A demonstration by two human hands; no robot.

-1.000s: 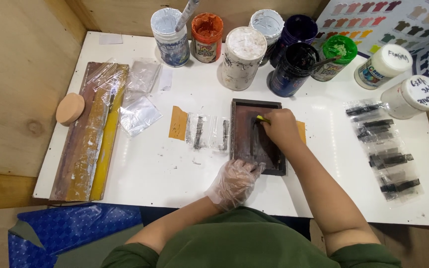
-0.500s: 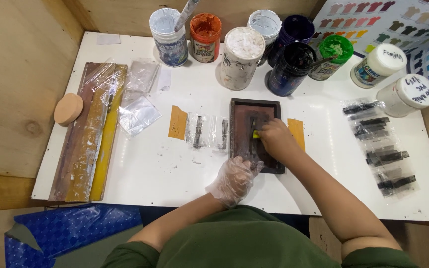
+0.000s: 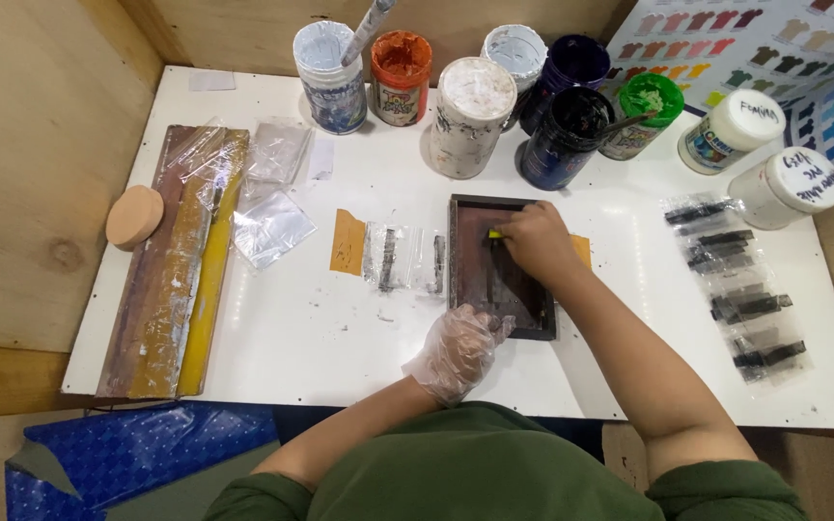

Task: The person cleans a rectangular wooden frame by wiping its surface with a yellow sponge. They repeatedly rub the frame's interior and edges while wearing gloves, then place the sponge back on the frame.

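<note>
The flat white rectangular surface [image 3: 272,338] sits in a recess enclosed by pale plywood wall panels [image 3: 41,145] at the left and along the back (visible grain and a knot at the left). A printed colour swatch chart [image 3: 774,48] covers the upper right corner of the recess. Below the front edge of the surface, at the lower left, lies a crumpled blue plastic sheet [image 3: 127,453]. Lighting is even, casting only soft, short shadows.
</note>
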